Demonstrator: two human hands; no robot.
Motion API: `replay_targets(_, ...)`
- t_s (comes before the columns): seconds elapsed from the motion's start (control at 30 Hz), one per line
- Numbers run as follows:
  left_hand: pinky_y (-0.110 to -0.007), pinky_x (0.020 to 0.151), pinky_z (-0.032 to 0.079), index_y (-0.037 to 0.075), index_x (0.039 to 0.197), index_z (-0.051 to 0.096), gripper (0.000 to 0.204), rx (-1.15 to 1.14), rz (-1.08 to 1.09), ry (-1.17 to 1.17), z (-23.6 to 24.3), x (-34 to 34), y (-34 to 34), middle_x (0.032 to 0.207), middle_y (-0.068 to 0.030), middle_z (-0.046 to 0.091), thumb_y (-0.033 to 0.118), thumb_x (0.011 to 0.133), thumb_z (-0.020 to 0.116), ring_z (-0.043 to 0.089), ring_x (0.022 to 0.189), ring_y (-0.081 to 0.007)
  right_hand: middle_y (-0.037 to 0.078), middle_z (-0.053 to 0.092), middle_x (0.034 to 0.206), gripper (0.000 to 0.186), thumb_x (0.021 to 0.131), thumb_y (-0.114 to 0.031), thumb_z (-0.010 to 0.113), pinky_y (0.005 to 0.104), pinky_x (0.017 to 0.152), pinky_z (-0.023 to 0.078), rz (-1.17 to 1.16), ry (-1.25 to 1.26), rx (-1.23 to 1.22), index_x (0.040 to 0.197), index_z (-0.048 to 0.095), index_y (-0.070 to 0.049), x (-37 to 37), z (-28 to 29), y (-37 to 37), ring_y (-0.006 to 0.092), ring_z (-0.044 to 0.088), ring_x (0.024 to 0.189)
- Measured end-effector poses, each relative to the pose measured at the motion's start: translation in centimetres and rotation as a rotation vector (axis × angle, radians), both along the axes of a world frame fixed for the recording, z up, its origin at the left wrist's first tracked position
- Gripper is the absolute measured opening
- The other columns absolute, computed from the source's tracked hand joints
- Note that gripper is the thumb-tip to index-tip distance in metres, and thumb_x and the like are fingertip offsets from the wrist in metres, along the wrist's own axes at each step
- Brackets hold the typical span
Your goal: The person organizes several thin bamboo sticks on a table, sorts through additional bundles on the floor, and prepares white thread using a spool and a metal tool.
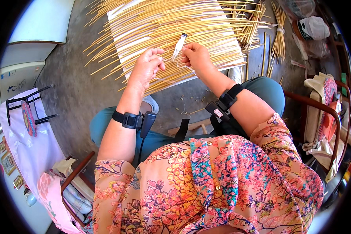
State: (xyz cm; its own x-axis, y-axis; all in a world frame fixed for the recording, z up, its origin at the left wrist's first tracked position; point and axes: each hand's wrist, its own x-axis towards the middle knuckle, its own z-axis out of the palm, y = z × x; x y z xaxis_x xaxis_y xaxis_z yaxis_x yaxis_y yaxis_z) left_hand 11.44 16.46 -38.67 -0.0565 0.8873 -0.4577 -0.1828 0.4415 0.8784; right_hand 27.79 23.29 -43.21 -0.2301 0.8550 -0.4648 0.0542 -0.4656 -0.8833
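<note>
Over a mat of thin yellow sticks [144, 43], my two hands are raised in front of me. My left hand [144, 69] is loosely curled with its fingers apart; I see nothing held in it. To its right, my right hand [197, 57] has its fingers pinched together near a white thread [186, 67], which loops below the fingertips. Between the hands is a small white bobbin-like piece [179, 46] with a black end, tilted and close to the right fingertips. Rows of thread cross the sticks farther away. The exact hold of the right fingertips is partly hidden.
A white board [238, 50] lies under the sticks. Stick bundles [279, 33] lie at the far right, with short offcuts on the grey floor [74, 89]. A chair with a brown armrest [314, 102] stands at right. At left are a black metal frame [29, 104] and a pale cloth-covered surface [39, 150].
</note>
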Motion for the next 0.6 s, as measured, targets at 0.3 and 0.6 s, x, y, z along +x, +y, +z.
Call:
replay_targets(0.3,-0.015,0.036,0.025,-0.002,0.122,0.040,0.041,-0.034,0.092,-0.081,-0.1,0.3,-1.0,0.067,-0.0071,0.056,0.003,0.082,0.050,0.037,0.048,-0.0030,0.011,0.063,0.084,0.017,0.090,-0.018,0.049,0.0235,0.051,0.047,0.223,0.264,-0.356,0.093,0.053,-0.001,-0.7,0.9,-2.7,0.0143,0.061,0.064)
replay_targets(0.6,-0.017,0.036,0.025,-0.004,0.130,0.029,0.053,-0.124,0.113,-0.102,-1.4,1.9,-3.1,0.066,-0.0093,0.055,0.004,0.082,0.052,0.039,0.048,-0.0053,0.009,0.064,0.082,0.010,0.084,-0.010,0.058,0.0195,0.046,0.041,0.124,0.306,-0.294,0.086,0.053,-0.002,-0.5,-0.4,-4.1,0.0095,0.056,0.057)
